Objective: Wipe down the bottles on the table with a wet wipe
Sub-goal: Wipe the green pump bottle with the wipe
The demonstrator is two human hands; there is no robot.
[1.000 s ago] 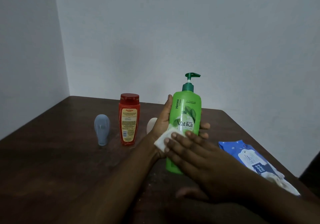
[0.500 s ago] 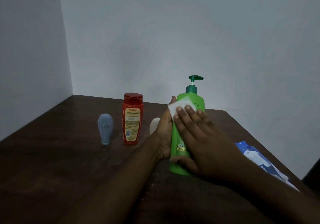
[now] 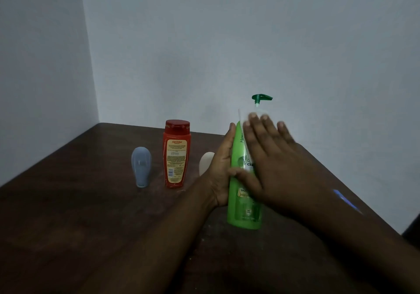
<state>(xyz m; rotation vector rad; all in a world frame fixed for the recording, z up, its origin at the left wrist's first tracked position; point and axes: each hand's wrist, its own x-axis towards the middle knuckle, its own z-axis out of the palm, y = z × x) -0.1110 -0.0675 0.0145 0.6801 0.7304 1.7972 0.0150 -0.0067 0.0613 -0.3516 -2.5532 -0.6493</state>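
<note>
On the dark wooden table (image 3: 68, 225), a smooth green plastic pump bottle (image 3: 243, 212) is gripped upright by the left hand (image 3: 221, 168). A thin white wipe (image 3: 246, 114) is pressed to its shoulder by the flat, straight-fingered right hand (image 3: 272, 164). Farther back, "Karthika" is read on a glossy red bottle (image 3: 176, 155).

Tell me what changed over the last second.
The right hand slid the wet wipe up the green pump bottle, from mid-label to the shoulder under the pump. The left hand still holds it upright on the table; the red bottle and grey bottle stayed put.
</note>
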